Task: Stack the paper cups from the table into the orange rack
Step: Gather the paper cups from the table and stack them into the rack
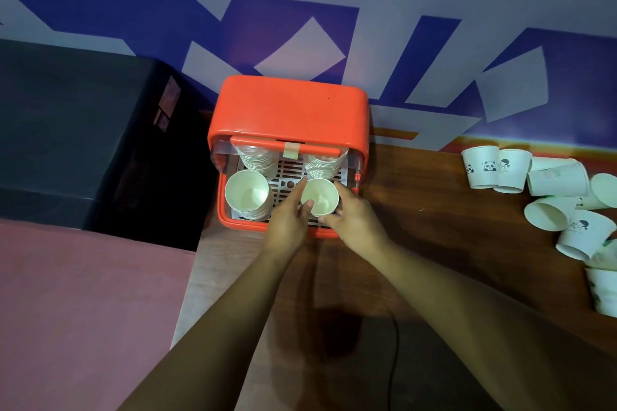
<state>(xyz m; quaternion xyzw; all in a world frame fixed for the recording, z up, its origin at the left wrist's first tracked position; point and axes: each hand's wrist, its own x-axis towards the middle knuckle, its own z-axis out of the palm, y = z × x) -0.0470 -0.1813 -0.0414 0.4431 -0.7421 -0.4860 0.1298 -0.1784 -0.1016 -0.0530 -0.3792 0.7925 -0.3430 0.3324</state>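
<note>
Fingers [309, 207] of the left hand [287, 227] pinch the near-left rim of a white paper cup [320, 196], mouth up; fingers of the right hand [355, 220] wrap its right side and near edge. Both hands are closed on this one cup — a two-handed hold.

Cup sits over the front-right position of the orange plastic rack with its white slotted tray [288, 182]. Cannot tell whether it is already seated on the tray or on a cup beneath; its base is hidden.

Rack contents: a nested stack of white cups [247, 192] front-left, two more stacks at the back under the raised lid — back-left [257, 160], back-right [325, 165]. Front-right looks the least filled.

To do this step well, I judge: keep the cup upright and centred on its spot, ease it straight down, avoid squeezing — thin paper walls dent easily. Release the left fingers first so the rim is free, and keep clear of the back-right stack just beyond.

Loose panda-print paper cups [480, 170] wait on the brown wooden counter [434, 210], well apart to the right, some upright, some tipped. Much remains.
</note>
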